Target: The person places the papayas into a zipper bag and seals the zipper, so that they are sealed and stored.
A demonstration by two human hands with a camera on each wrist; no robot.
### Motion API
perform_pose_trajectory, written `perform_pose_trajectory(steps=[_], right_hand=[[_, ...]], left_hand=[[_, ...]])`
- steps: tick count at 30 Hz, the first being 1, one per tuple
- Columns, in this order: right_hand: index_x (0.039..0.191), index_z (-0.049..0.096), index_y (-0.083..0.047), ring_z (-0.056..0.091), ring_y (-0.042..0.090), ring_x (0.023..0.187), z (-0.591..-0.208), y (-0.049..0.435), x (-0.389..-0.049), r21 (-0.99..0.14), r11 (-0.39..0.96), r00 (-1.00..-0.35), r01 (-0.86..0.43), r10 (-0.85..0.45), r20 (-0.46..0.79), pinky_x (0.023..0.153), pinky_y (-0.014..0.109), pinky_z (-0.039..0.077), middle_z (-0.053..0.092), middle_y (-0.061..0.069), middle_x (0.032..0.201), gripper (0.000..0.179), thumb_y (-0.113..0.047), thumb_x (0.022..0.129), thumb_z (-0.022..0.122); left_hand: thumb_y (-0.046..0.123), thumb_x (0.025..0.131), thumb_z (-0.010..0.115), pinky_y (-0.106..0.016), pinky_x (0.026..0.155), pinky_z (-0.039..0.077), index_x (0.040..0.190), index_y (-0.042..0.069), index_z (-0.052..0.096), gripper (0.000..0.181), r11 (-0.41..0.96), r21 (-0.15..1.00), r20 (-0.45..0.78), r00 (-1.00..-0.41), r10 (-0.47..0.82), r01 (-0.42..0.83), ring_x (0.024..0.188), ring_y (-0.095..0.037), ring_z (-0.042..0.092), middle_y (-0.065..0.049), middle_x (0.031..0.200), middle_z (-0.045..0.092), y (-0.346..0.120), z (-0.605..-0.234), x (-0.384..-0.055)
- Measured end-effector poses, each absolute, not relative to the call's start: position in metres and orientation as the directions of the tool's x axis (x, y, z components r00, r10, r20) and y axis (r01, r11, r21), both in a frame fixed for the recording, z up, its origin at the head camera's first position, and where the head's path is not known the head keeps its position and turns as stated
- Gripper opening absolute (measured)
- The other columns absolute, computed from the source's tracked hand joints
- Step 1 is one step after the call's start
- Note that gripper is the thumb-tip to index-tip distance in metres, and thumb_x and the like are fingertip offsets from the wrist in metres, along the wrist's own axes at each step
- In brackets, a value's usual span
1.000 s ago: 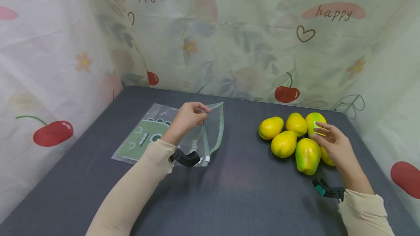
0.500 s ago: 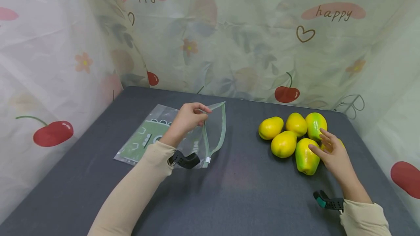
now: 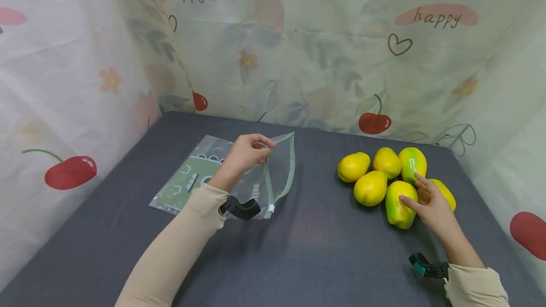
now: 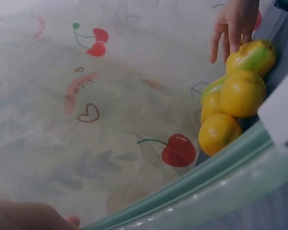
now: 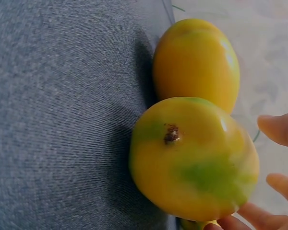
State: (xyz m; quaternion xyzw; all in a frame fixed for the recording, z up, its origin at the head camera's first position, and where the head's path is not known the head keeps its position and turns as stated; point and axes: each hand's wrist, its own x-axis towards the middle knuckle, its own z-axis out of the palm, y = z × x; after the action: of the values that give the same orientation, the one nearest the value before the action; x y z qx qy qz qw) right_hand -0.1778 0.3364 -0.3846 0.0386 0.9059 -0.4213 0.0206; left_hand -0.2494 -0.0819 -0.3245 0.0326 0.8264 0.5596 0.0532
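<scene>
In the head view my left hand point(image 3: 247, 153) pinches the upper edge of a clear slider zip bag point(image 3: 279, 165), printed with a green cartoon face. The bag lies on its back with its mouth held apart, facing right. At the right, my right hand point(image 3: 432, 200) reaches over a yellow-green mango-like fruit point(image 3: 400, 212), the nearest of a cluster. Its thumb and fingers are spread around the fruit's upper side. In the right wrist view, some fingertips point(image 5: 252, 213) lie against or just behind this fruit point(image 5: 197, 163), while another finger stands apart from it.
Several similar yellow fruits point(image 3: 370, 188) sit close together behind and left of the right hand, and one point(image 3: 444, 194) lies beyond it. The dark grey table point(image 3: 315, 255) stretches between bag and fruits. A printed curtain point(image 3: 298, 51) encloses the back and sides.
My right hand has come down and nearer, from over the back-right fruit to the nearest one. My left hand stays on the bag, which has shifted slightly right.
</scene>
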Motion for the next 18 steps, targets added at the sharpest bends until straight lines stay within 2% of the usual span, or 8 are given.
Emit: perform_pose_trajectory(steps=[7, 18], right_hand=[[0.155, 0.000, -0.003, 0.015, 0.057, 0.138, -0.3869, 0.3371, -0.1782, -0.742, 0.663, -0.994, 0.096, 0.027, -0.105, 0.105, 0.068, 0.024, 0.007, 0.038, 0.153, 0.092, -0.041, 0.095, 0.058], [0.152, -0.003, 0.004, 0.021, 0.058, 0.135, -0.3886, 0.3379, -0.1819, -0.700, 0.707, -0.990, 0.106, 0.006, -0.143, 0.102, 0.068, 0.029, 0.008, 0.040, 0.151, 0.095, -0.044, 0.095, 0.056]], left_hand=[[0.006, 0.085, 0.060, -0.029, 0.061, 0.045, 0.101, 0.013, 0.071, 0.021, 0.373, 0.928, -0.054, -0.993, 0.108, -0.010, 0.070, -0.018, 0.062, -0.008, 0.093, 0.068, -0.0828, -0.3248, -0.2486], [0.007, 0.087, 0.061, -0.031, 0.068, 0.049, 0.102, 0.013, 0.070, 0.019, 0.352, 0.936, -0.066, -0.992, 0.111, -0.023, 0.073, -0.018, 0.061, -0.008, 0.096, 0.067, -0.0831, -0.3249, -0.2480]])
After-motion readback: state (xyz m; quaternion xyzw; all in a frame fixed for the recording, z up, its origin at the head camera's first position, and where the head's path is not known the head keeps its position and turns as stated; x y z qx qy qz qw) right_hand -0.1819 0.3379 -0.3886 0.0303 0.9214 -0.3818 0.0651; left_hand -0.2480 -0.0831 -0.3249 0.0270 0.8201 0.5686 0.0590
